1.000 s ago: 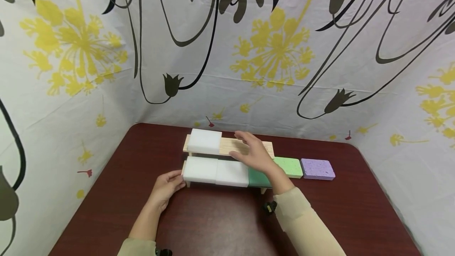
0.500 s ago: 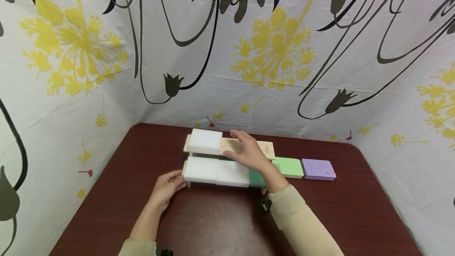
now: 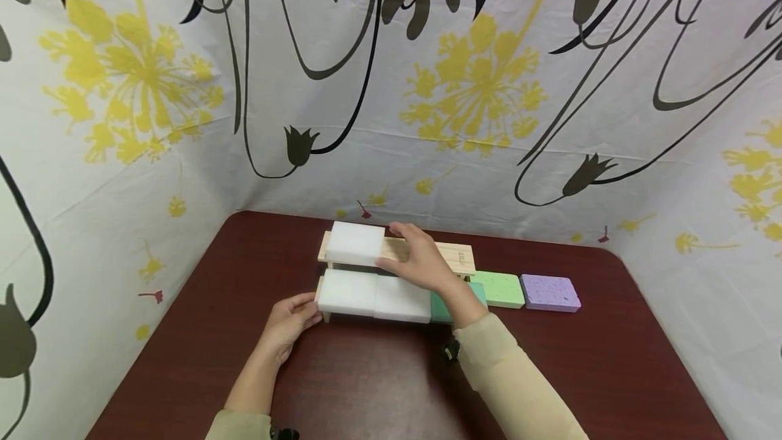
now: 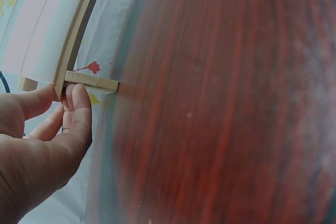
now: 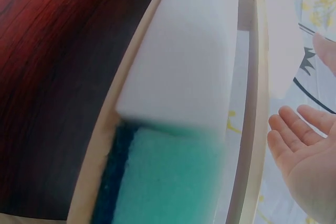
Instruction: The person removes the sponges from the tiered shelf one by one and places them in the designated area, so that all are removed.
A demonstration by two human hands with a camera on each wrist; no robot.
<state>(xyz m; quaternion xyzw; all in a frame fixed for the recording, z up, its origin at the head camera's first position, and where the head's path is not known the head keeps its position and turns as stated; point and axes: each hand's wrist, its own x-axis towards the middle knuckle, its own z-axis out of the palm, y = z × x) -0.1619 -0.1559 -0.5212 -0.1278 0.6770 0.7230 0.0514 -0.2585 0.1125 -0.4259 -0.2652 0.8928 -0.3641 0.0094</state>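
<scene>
My left hand (image 3: 287, 323) pinches the front shelf (image 4: 73, 38), likely steadying it; my right hand (image 3: 423, 262), fingers (image 5: 297, 125) spread and empty, hangs beside the white block (image 3: 356, 243) on the back shelf (image 3: 458, 257). Toward the far edge of the counter (image 3: 201, 338) I count three white blocks (image 3: 348, 290), one teal block (image 3: 441, 307), one green block (image 3: 499, 289), one purple block (image 3: 550, 292).

Teal sponge (image 3: 442, 308) partly hidden by the right forearm (image 3: 464, 304)
Right wrist view: its edge blurred, right hand (image 5: 312, 171) cut off. Left wrist view: left hand (image 4: 47, 150) cut off. Head view: mark (image 3: 461, 258) on rear wooden stand (image 3: 449, 255) too small to read.
</scene>
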